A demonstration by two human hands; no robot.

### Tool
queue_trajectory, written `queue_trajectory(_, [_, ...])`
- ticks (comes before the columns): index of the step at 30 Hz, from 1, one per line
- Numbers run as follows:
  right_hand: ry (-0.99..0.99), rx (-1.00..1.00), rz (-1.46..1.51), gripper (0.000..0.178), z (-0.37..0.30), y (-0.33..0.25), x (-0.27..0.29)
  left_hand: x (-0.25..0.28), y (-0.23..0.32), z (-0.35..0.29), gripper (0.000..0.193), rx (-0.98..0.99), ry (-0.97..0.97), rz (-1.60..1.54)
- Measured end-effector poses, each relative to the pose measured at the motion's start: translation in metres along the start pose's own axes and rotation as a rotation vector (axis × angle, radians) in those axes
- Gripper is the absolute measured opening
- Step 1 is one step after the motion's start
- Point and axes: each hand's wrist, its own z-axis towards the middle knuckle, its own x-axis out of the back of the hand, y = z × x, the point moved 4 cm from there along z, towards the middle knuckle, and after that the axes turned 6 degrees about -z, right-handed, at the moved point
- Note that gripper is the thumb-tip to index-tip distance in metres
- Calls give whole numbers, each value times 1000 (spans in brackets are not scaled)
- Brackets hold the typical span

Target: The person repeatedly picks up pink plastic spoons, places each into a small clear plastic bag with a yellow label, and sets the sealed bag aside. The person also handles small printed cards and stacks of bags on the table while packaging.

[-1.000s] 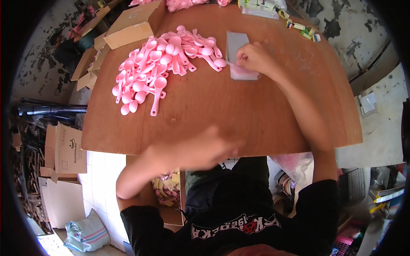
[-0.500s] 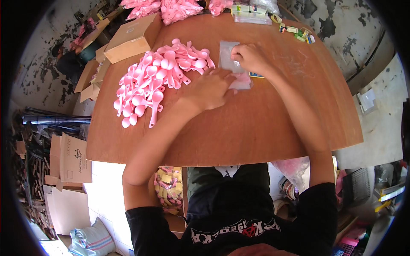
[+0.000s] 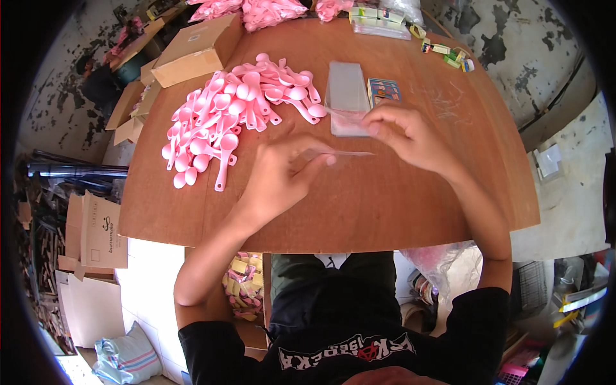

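A flat stack of clear plastic bags (image 3: 348, 86) lies near the middle of the table. In front of it my left hand (image 3: 282, 170) pinches a thin clear plastic bag (image 3: 353, 153) between thumb and fingers, its edge pointing right. My right hand (image 3: 407, 135) is over the stack's near right corner, fingers bent, with clear film at its fingertips. Whether that film is the same bag cannot be told. Beyond the right hand sits a small blue printed box (image 3: 384, 91), partly covered by the fingers. A big heap of pink plastic spoons (image 3: 224, 115) spreads left of the stack.
A cardboard box (image 3: 197, 50) stands at the table's far left. Bags of pink items (image 3: 273, 14) line the far edge, beside more clear packets (image 3: 382, 27). Small green and yellow boxes (image 3: 452, 58) lie far right. Below the table's near edge is a carton of yellow-and-pink packets (image 3: 244, 282).
Both hands have come nearer to me, off the stack. The left now holds up a clear bag. The blue printed box and the whole stack are more exposed.
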Motion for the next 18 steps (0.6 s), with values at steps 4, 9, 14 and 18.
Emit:
queue_trajectory(4, [105, -88, -478, 29, -15, 50, 6, 0, 0, -20, 19, 266, 137, -333])
queue_trajectory(9, [166, -67, -421, 28, -21, 72, 5, -4, -10, -29, 19, 355, 249, -573])
queue_trajectory(14, [181, -163, -301, 20, -23, 72, 11, -3, -23, -36, 20, 496, 251, -756])
queue_trajectory(18, [401, -152, -348, 16, -24, 47, 23, 0, -18, -34, 20, 500, 281, -737])
